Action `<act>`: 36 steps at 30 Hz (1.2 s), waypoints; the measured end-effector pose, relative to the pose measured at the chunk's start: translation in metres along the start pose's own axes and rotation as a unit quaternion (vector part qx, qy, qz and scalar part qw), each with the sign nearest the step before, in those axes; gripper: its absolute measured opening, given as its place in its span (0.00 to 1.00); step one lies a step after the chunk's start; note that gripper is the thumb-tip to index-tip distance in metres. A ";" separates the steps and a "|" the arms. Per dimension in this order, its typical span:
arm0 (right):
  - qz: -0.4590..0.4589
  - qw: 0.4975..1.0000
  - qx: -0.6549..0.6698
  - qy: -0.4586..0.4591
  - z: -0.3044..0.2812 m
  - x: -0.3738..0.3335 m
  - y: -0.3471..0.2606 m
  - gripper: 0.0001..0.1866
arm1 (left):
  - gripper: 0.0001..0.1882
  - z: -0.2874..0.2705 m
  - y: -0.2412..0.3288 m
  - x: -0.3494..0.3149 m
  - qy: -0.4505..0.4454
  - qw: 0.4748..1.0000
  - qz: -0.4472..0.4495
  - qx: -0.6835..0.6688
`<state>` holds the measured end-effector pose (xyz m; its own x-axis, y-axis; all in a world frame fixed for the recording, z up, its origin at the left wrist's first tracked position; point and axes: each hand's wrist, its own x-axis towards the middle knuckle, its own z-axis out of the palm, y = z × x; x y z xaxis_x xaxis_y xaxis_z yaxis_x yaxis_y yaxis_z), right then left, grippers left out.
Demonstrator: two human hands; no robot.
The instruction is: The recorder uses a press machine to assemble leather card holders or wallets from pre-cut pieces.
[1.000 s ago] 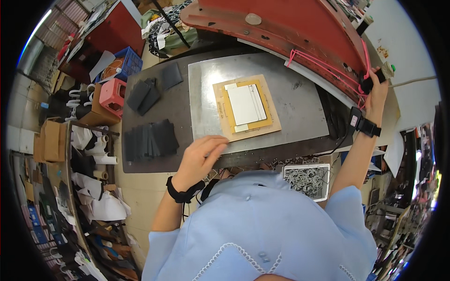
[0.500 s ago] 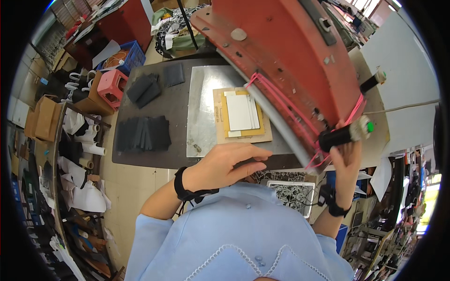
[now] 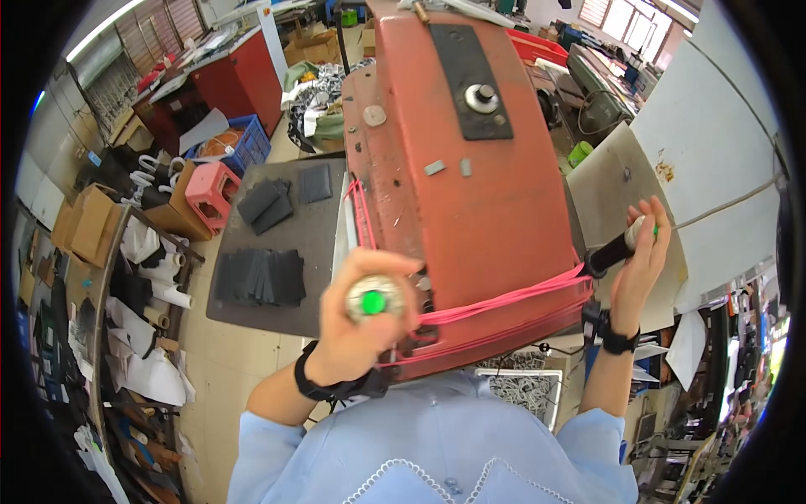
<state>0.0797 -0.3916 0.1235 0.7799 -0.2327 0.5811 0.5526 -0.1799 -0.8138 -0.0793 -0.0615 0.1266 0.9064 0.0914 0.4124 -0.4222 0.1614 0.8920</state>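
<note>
The broad red swing arm (image 3: 495, 227) of a press stands in front of me, its front end wound with pink cord (image 3: 512, 300). My left hand (image 3: 357, 323) is wrapped round the arm's left handle (image 3: 375, 301), whose pale end carries a green button. At the other side, my right hand (image 3: 640, 281) lies against the black right handle (image 3: 610, 254), fingers stretched upward past its tip. Beneath the arm, only a thin strip of the metal plate shows; whatever lies on the plate is hidden.
Left on the dark table (image 3: 243, 315) are a fanned stack of black pieces (image 3: 262, 277) and a smaller pile of black pieces (image 3: 265, 206). A pink stool (image 3: 210, 195), a blue crate (image 3: 243, 143) and a shelf of rolls (image 3: 159, 294) stand further left.
The red arm has swung left over the metal plate, covering the framed white block. My left hand has closed round the left handle. My right hand has moved up slightly, its fingers now stretched upward.
</note>
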 end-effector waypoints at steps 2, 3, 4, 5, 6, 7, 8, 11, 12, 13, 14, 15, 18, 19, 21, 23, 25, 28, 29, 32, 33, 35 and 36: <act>-0.020 0.999 0.024 -0.010 0.008 -0.021 -0.010 0.24 | 0.41 -0.020 0.004 -0.004 0.023 0.999 0.015 0.039; -0.009 0.998 0.065 -0.014 0.013 -0.026 -0.018 0.24 | 0.42 -0.024 0.008 -0.006 0.056 0.998 0.014 0.025; 0.002 0.994 0.104 -0.015 0.017 -0.031 -0.028 0.24 | 0.39 -0.029 0.011 -0.007 0.067 0.998 0.016 0.001; 0.011 0.990 0.143 -0.016 0.020 -0.034 -0.034 0.23 | 0.37 -0.034 0.015 -0.006 0.078 0.997 0.018 -0.022; 0.032 0.987 0.153 -0.045 0.017 -0.032 -0.036 0.23 | 0.35 -0.037 0.017 -0.008 0.088 0.996 0.008 -0.008; 0.053 0.982 0.164 -0.075 0.014 -0.029 -0.036 0.22 | 0.33 -0.041 0.020 -0.009 0.099 0.995 -0.001 0.007; 0.074 0.977 0.174 -0.104 0.012 -0.028 -0.037 0.22 | 0.31 -0.045 0.022 -0.009 0.110 0.994 -0.011 0.022; 0.145 0.952 0.226 -0.149 0.011 -0.023 -0.039 0.19 | 0.29 -0.047 0.024 -0.006 0.117 0.993 -0.021 0.008; 0.161 0.946 0.245 -0.138 0.013 -0.024 -0.041 0.17 | 0.27 -0.047 0.025 -0.007 0.125 0.992 -0.026 0.004; 0.161 0.944 0.253 -0.141 0.013 -0.024 -0.039 0.16 | 0.25 -0.051 0.022 -0.008 0.112 0.994 -0.019 -0.002; 0.160 0.941 0.262 -0.144 0.013 -0.024 -0.035 0.15 | 0.24 -0.056 0.017 -0.009 0.099 0.995 -0.012 -0.007; 0.161 0.938 0.270 -0.147 0.014 -0.024 -0.032 0.15 | 0.23 -0.061 0.012 -0.010 0.086 0.996 -0.006 -0.012; 0.163 0.944 0.256 -0.130 0.015 -0.033 -0.022 0.13 | 0.21 -0.062 0.001 -0.016 0.083 0.996 -0.006 -0.020; 0.164 0.945 0.251 -0.128 0.016 -0.035 -0.018 0.13 | 0.21 -0.063 -0.003 -0.017 0.079 0.997 -0.006 -0.022; 0.165 0.948 0.241 -0.124 0.016 -0.037 -0.014 0.13 | 0.20 -0.065 -0.010 -0.018 0.071 0.997 -0.006 -0.027; 0.162 0.950 0.236 -0.125 0.016 -0.039 -0.014 0.13 | 0.20 -0.065 -0.011 -0.019 0.071 0.997 -0.008 -0.027; 0.153 0.952 0.229 -0.134 0.015 -0.039 -0.012 0.14 | 0.20 -0.065 -0.013 -0.019 0.068 0.997 -0.009 -0.025; 0.135 0.953 0.227 -0.150 0.010 -0.041 -0.005 0.20 | 0.26 -0.066 -0.013 -0.022 0.067 0.998 -0.006 0.009; 0.123 0.953 0.233 -0.152 0.011 -0.041 -0.004 0.23 | 0.29 -0.063 -0.012 -0.022 0.087 0.996 -0.001 0.005; 0.096 0.949 0.244 -0.176 0.010 -0.036 -0.004 0.32 | 0.40 -0.052 -0.006 -0.019 0.115 0.993 0.010 0.008; 0.087 0.946 0.250 -0.189 0.009 -0.033 -0.003 0.35 | 0.40 -0.050 -0.004 -0.018 0.116 0.993 0.014 0.005; 0.086 0.946 0.242 -0.197 0.006 -0.026 -0.001 0.37 | 0.41 -0.045 -0.002 -0.016 0.116 0.993 0.020 -0.003; 0.083 0.946 0.240 -0.202 0.004 -0.021 0.001 0.38 | 0.42 -0.043 -0.001 -0.016 0.107 0.994 0.023 -0.007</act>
<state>0.0648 -0.3834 0.1106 0.8624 0.1815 0.4726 0.4074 0.3053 -0.8607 -0.0937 -0.0213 0.1108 0.8629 0.3055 0.4025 -0.4643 0.1650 0.8702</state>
